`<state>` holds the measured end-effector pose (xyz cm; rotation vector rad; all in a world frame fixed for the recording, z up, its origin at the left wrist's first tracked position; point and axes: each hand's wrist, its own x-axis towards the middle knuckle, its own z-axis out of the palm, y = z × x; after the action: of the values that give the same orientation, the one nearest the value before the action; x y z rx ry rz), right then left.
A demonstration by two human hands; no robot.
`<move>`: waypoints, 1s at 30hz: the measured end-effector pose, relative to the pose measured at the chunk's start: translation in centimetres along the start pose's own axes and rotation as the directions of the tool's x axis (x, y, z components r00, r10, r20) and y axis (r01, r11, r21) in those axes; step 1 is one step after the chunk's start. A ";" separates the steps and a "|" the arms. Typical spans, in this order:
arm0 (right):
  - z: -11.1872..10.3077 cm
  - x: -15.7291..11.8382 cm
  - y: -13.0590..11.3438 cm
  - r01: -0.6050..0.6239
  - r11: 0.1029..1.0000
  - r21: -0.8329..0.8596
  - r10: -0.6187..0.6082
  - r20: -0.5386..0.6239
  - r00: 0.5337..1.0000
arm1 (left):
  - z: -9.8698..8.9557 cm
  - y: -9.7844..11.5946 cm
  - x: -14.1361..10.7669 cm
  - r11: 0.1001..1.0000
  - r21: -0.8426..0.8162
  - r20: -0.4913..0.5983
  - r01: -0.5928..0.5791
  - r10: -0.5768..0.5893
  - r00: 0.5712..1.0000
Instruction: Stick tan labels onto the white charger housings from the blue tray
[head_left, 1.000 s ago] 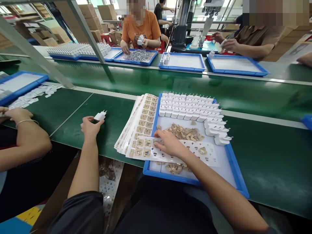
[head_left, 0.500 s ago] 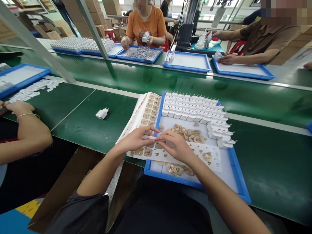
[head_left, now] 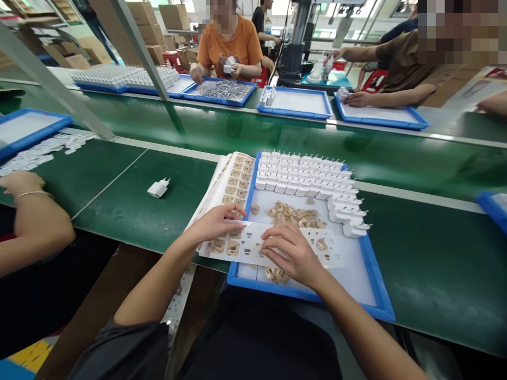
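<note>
A white sticker sheet (head_left: 289, 256) with small dark marks and a few tan stickers lies across the front of the blue-rimmed tray (head_left: 378, 274). My left hand (head_left: 217, 224) is at the sheet's upper left edge, its thumb against it and its fingers bent above, closed on the edge. Over the sheet's middle is my right hand (head_left: 291, 250), fingers curled toward the thumb at a tan patch; what lies between the fingertips is hidden. Loose tan pieces (head_left: 293, 214) are heaped in the tray behind the sheet. White plug adapters (head_left: 301, 174) stand in rows along its back and right.
Stacked sticker sheets (head_left: 222, 184) lie left of the tray. One white plug adapter (head_left: 159, 188) rests alone on the green bench (head_left: 119, 195). At the left is a neighbour's arm (head_left: 39, 216). Across the green belt (head_left: 237, 132), co-workers sit behind blue trays (head_left: 293, 103).
My right hand has moved away from my left fingertips to the right and down over the sheet, its fingers spreading somewhat. My left hand stays at the sheet's edge. The whole view has shifted slightly.
</note>
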<state>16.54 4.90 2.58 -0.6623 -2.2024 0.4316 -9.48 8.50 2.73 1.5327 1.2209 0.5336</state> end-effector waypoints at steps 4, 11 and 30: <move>-1.4 -3.6 -1.1 -0.211 0.974 0.089 0.215 -0.046 0.975 | 0.3 0.6 1.2 0.813 0.543 -0.118 -0.208 0.319 0.940; -0.9 -7.0 -1.8 -0.311 0.945 0.106 0.320 -0.085 0.943 | 10.3 8.9 8.7 0.150 0.710 0.390 -0.688 0.730 0.561; -0.6 -8.3 -1.4 -0.409 0.888 0.211 0.442 -0.150 0.884 | 9.9 8.3 4.4 0.757 0.367 0.020 -0.541 0.575 0.818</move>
<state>21.19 -1.00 -1.20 -1.0530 -1.8018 0.7428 3.82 8.69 5.76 2.2372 0.9414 0.8115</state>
